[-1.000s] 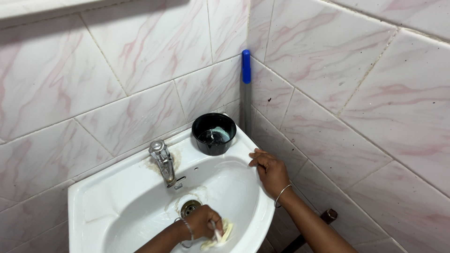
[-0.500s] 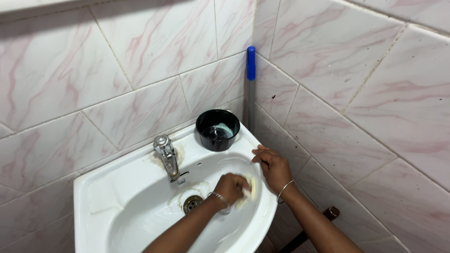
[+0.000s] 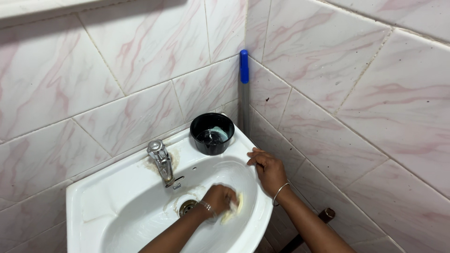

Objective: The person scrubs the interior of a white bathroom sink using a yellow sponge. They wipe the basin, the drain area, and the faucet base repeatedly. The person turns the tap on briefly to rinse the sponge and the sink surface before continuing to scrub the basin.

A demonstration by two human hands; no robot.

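Left hand [image 3: 219,198]: inside the basin of the white sink [image 3: 103,201], fingers clamped on a pale yellow sponge [image 3: 233,209] pressed against the basin's right inner wall, just right of the drain [image 3: 188,207]. Right hand [image 3: 269,169]: resting on the sink's right rim, fingers loosely spread and together on nothing. Metal tap [image 3: 161,160]: upright behind the drain. Black bowl [image 3: 212,133]: on the sink's back right corner, holding liquid. Blue-tipped pole [image 3: 244,89]: leaning in the tiled corner.
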